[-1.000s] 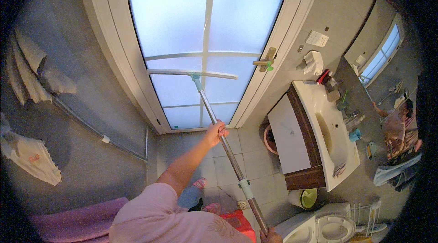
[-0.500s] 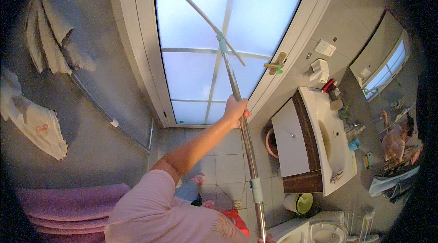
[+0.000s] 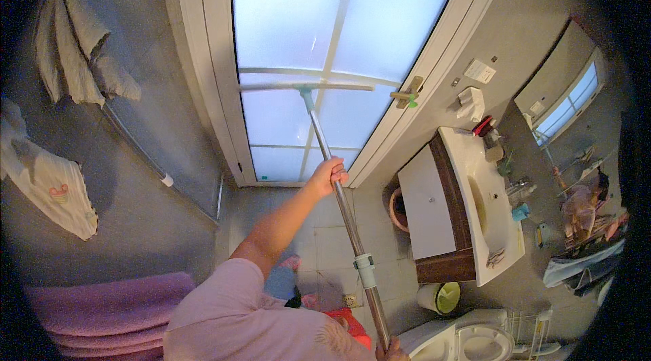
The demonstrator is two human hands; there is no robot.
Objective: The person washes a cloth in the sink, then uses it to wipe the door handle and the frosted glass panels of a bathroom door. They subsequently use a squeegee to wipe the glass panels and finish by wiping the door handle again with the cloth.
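A long-handled squeegee with a steel pole slants from the lower edge up to the frosted glass door. Its wide thin blade lies nearly level against the panes, just below a crossbar, joined to the pole by a pale green head. Partway up the pole, my left hand is closed round it with the arm stretched out. At the bottom edge my right hand grips the pole's lower end, partly cut off by the picture. Between the hands sits a pale green collar.
To the right are a door handle, a white washbasin on a cabinet, a mirror, a green-and-white bin and a toilet. Cloths and a rail line the left wall, above purple towels.
The squeegee blade has swung from a steep diagonal to nearly level and come lower on the door. My left hand has moved left and slightly down with the pole.
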